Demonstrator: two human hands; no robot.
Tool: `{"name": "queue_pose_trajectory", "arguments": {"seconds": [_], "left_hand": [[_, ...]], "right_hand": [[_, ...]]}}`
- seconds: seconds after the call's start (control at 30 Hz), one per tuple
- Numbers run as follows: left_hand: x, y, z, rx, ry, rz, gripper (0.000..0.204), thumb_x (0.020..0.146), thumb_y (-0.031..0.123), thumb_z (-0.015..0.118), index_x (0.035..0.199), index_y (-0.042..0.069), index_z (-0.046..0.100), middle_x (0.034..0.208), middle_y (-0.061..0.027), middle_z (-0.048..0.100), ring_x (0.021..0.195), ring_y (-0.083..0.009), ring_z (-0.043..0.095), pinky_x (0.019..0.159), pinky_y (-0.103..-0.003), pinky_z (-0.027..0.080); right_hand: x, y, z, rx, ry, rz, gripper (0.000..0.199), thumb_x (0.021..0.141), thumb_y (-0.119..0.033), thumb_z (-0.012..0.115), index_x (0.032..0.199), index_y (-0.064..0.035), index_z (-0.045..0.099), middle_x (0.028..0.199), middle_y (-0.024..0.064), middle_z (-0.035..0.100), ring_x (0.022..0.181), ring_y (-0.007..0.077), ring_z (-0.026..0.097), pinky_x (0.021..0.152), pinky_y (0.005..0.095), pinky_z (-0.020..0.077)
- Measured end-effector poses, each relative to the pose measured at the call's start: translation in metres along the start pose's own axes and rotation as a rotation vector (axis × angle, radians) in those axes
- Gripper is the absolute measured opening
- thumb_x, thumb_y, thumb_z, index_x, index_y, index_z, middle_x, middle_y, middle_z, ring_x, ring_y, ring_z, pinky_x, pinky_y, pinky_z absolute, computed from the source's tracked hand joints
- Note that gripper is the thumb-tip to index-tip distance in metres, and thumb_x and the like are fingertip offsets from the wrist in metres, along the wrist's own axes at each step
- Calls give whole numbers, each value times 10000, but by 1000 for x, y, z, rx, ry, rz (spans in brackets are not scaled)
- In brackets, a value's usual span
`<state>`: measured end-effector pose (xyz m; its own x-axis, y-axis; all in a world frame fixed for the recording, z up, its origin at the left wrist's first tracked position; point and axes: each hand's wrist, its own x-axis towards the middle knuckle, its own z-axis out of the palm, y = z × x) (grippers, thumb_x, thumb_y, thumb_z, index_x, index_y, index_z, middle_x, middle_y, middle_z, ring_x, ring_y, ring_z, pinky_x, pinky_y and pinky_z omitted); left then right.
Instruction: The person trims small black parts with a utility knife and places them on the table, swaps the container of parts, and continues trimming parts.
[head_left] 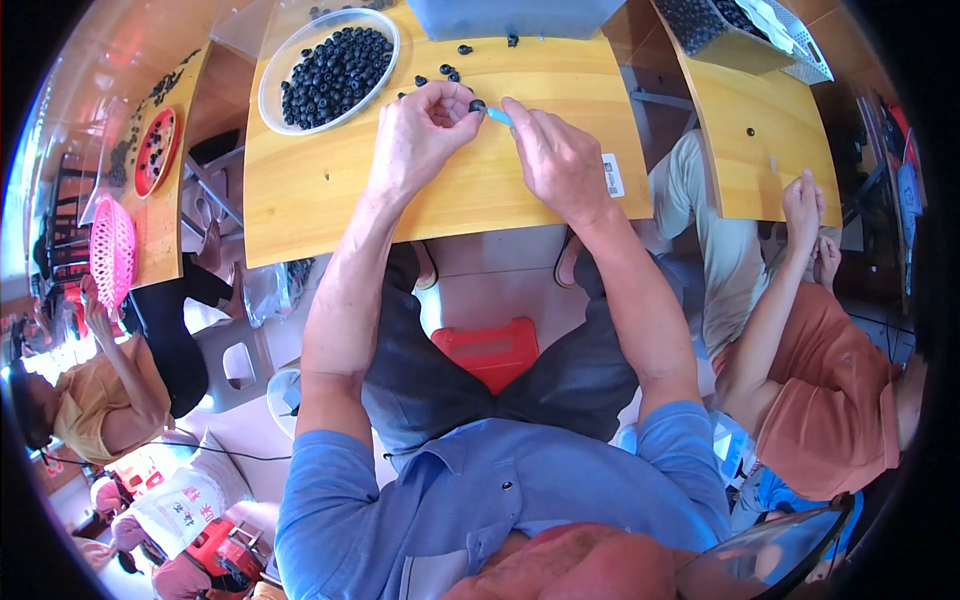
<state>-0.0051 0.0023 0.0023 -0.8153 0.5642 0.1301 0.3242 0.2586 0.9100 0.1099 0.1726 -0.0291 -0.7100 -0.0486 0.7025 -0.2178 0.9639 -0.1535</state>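
wooden table, pale yellow, fills the middle of a busy room whose edges bend and fade into the fisheye's black rim. on it, near the far left, stands a whitish round bowl of small dark pieces, their kind hard to make out. over the table's middle, the left hand has its grip pinched on one dark round piece, partly covered by the fingertips. the right hand's grip is closed on a small light-blue tool; most of it is hidden by the fingers, and whether its tip touches the piece cannot be told. just beyond lie a few loose dark pieces, one partly behind the left hand. a bluish bin is cut off by the top edge; a white label, too small to read, lies near the right wrist. beneath, a red stool shows only in part between the legs.
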Motion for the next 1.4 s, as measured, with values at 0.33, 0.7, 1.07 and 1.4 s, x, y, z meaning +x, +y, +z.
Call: {"name": "queue_pose_trajectory", "arguments": {"seconds": [0.33,0.7,1.07,1.4], "left_hand": [[0,4,0,23,17,-6,251,840,146,808,1034,5,735,822,-19,735,745,-69,674,738,-238,570],[13,-14,-55,351,494,368,200,831,96,808,999,19,731,826,-64,734,741,-156,708,722,-291,579],[14,-36,-61,478,208,392,225,870,66,766,1094,63,750,921,-91,697,764,-226,681,706,-348,557],[8,-45,-32,708,-81,212,242,884,187,775,1077,42,764,1027,-142,732,936,-298,725,827,-388,564]], "right_hand": [[1,-2,0,-89,16,-5,385,888,-15,667,1273,-24,653,851,63,654,726,211,669,611,352,554],[3,31,10,-273,-34,152,338,874,-24,626,1211,-36,654,812,47,665,751,205,710,617,352,576],[-3,36,16,-216,-71,165,306,868,-22,653,1172,-36,674,796,61,660,728,218,705,599,368,573],[-4,33,17,-193,-86,170,285,884,-23,641,1167,-35,674,814,68,677,742,228,717,603,380,581]]}}
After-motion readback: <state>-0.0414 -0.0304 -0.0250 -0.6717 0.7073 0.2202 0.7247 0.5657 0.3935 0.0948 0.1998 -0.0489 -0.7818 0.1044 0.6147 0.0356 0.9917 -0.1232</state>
